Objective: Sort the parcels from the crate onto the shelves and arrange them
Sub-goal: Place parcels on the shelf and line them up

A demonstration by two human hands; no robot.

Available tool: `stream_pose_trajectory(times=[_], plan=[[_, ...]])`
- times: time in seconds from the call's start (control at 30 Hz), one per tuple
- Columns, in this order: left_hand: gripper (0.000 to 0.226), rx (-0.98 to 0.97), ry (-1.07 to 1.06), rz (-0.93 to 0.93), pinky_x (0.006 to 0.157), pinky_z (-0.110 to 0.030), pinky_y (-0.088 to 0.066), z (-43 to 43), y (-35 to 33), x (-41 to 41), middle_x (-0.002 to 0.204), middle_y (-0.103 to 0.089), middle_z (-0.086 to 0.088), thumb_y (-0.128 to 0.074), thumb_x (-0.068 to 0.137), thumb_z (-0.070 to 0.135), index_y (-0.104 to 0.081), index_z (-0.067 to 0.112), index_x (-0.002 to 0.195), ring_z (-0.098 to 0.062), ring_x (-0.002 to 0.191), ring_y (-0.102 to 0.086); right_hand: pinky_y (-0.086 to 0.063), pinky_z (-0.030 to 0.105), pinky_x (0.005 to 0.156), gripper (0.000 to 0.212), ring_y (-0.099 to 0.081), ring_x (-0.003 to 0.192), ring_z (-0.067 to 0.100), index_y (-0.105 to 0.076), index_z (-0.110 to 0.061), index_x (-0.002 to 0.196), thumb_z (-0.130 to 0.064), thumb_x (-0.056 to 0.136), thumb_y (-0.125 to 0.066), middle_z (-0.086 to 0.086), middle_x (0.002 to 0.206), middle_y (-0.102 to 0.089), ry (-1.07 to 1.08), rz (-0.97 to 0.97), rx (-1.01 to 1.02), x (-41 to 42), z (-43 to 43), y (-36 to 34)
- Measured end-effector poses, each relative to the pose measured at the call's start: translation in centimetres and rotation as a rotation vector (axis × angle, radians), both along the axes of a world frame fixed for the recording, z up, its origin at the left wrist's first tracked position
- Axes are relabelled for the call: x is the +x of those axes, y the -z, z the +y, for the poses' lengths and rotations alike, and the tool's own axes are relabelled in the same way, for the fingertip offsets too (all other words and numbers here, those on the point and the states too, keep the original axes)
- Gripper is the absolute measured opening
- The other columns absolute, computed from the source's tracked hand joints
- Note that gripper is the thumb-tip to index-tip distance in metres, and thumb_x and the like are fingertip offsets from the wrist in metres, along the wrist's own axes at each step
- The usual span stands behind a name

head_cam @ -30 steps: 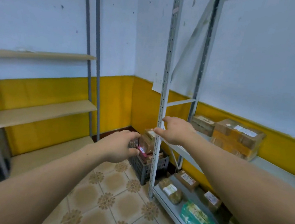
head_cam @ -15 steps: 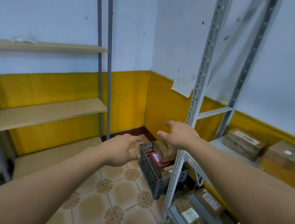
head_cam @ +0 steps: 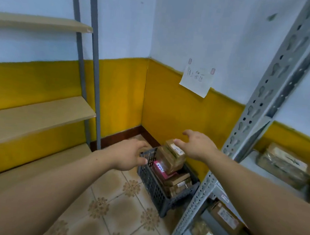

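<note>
Three wooden shelves (head_cam: 35, 111) fill the left side, one above another, their right ends meeting two grey posts (head_cam: 90, 71). Right of them the left hand (head_cam: 126, 155) reaches forward, fingers loosely bent and holding nothing. It overlaps the left rim of the crate in this view, and I cannot tell whether it touches the rim.

The dark grey plastic crate (head_cam: 154, 185) stands on the patterned tile floor (head_cam: 120, 210) in the room's corner, beside the yellow wall and just left of the metal rack's front post. Parcels are piled in it above its rim. A small brown parcel (head_cam: 174, 149) with a white label lies tilted on top. Below it a pink parcel (head_cam: 160, 169) leans at the crate's left side, and more brown parcels (head_cam: 178, 184) lie toward its right edge.

The right hand (head_cam: 198, 146) hovers over the top parcel with fingers spread and relaxed, gripping nothing. Its fingertips are at the parcel's far end, but contact is unclear. Above the hand a handwritten paper note (head_cam: 196, 79) is taped to the wall.

Further right the perforated grey post (head_cam: 264, 102) of the rack rises at a slant. Behind it a taped brown parcel (head_cam: 285, 167) rests near the left end of the rack's middle shelf. Labelled parcels (head_cam: 225, 218) lie on the lower shelves at the bottom right.
</note>
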State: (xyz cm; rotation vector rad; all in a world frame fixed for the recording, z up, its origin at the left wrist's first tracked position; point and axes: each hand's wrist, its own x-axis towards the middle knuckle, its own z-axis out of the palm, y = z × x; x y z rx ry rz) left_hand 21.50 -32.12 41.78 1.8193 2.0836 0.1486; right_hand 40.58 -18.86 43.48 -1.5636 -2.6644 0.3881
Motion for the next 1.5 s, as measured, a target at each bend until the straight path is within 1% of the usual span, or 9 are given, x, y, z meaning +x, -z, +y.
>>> stream_pose_trajectory(times=[0.43, 0.57, 0.73, 1.1, 1.17, 1.23, 1.3, 1.37, 1.5], plan=[[0.067, -0.167, 0.075, -0.040, 0.109, -0.038, -0.039, 21.5, 8.6, -7.3, 0.150, -0.042, 0.002, -0.057, 0.089, 0.051, -0.033, 0.030, 0.149, -0.019, 0.134, -0.042, -0.043, 0.035, 0.096, 0.062, -0.048, 0.130, 0.025, -0.040, -0.018, 0.146, -0.059, 0.099, -0.041, 0.007, 0.144, -0.050, 0.184, -0.035, -0.182, -4.7, 17.2, 7.2], [0.080, -0.159, 0.131, 0.023, 0.103, -0.040, -0.044, 27.4, 11.4, -10.7, 0.147, -0.047, 0.004, -0.039, 0.074, 0.077, -0.033, 0.040, 0.144, -0.018, 0.129, -0.048, -0.045, 0.038, 0.098, 0.062, -0.049, 0.129, 0.026, -0.040, -0.018, 0.146, -0.060, 0.099, -0.042, 0.008, 0.145, -0.050, 0.269, -0.056, -0.219, -5.9, 21.7, 8.6], [0.053, -0.258, 0.254, -0.067, 0.100, -0.027, -0.036, 35.5, 12.8, -13.6, 0.145, -0.047, -0.001, -0.054, 0.097, 0.035, -0.039, 0.021, 0.146, -0.019, 0.130, -0.045, -0.042, 0.039, 0.103, 0.069, -0.043, 0.136, 0.027, -0.037, -0.019, 0.150, -0.063, 0.098, -0.041, 0.007, 0.152, -0.043, 0.440, -0.055, -0.244, -8.0, 26.9, 11.2], [0.052, -0.335, 0.439, -0.050, 0.099, -0.035, -0.045, 49.7, 20.3, -20.9, 0.138, -0.051, 0.006, -0.057, 0.092, 0.044, -0.043, 0.032, 0.141, -0.015, 0.120, -0.052, -0.041, 0.038, 0.107, 0.071, -0.040, 0.138, 0.030, -0.030, -0.018, 0.154, -0.063, 0.099, -0.037, 0.010, 0.156, -0.038, 0.709, -0.037, -0.447, -12.0, 33.5, 18.0], [0.046, -0.347, 0.463, -0.071, 0.099, -0.037, -0.046, 51.7, 23.1, -20.8, 0.133, -0.055, 0.010, -0.057, 0.089, 0.047, -0.047, 0.040, 0.134, -0.012, 0.116, -0.054, -0.044, 0.038, 0.104, 0.070, -0.046, 0.133, 0.030, -0.035, -0.016, 0.150, -0.063, 0.098, -0.038, 0.011, 0.151, -0.044, 0.738, -0.036, -0.477, -11.8, 34.1, 19.9], [0.025, -0.344, 0.470, -0.092, 0.096, -0.037, -0.048, 53.3, 25.7, -20.0, 0.120, -0.062, 0.013, -0.058, 0.088, 0.045, -0.053, 0.051, 0.111, -0.008, 0.108, -0.057, -0.045, 0.037, 0.100, 0.064, -0.049, 0.128, 0.029, -0.040, -0.017, 0.145, -0.061, 0.099, -0.039, 0.011, 0.146, -0.049, 0.751, -0.046, -0.482, -11.2, 35.0, 22.4], [0.015, -0.346, 0.499, -0.093, 0.091, -0.035, -0.049, 55.1, 28.9, -18.7, 0.106, -0.065, 0.011, -0.059, 0.090, 0.036, -0.052, 0.049, 0.089, -0.008, 0.097, -0.059, -0.044, 0.035, 0.099, 0.060, -0.050, 0.127, 0.029, -0.041, -0.019, 0.145, -0.058, 0.100, -0.041, 0.011, 0.144, -0.051, 0.772, -0.044, -0.479, -10.4, 36.0, 25.6], [0.009, -0.360, 0.511, -0.111, 0.089, -0.036, -0.051, 56.6, 32.2, -17.2, 0.105, -0.065, 0.008, -0.059, 0.091, 0.035, -0.058, 0.042, 0.097, -0.011, 0.095, -0.059, -0.046, 0.036, 0.098, 0.058, -0.051, 0.125, 0.030, -0.041, -0.018, 0.146, -0.055, 0.101, -0.042, 0.012, 0.142, -0.052, 0.791, -0.018, -0.482, -9.5, 36.9, 29.5], [0.040, -0.315, 0.464, -0.152, 0.091, -0.036, -0.052, 60.5, 40.8, -15.4, 0.122, -0.058, 0.004, -0.059, 0.089, 0.046, -0.057, 0.032, 0.126, -0.019, 0.107, -0.059, -0.050, 0.043, 0.096, 0.058, -0.057, 0.114, 0.031, -0.044, -0.013, 0.142, -0.054, 0.101, -0.046, 0.015, 0.133, -0.057, 0.821, 0.078, -0.470, -8.0, 39.2, 38.9]])
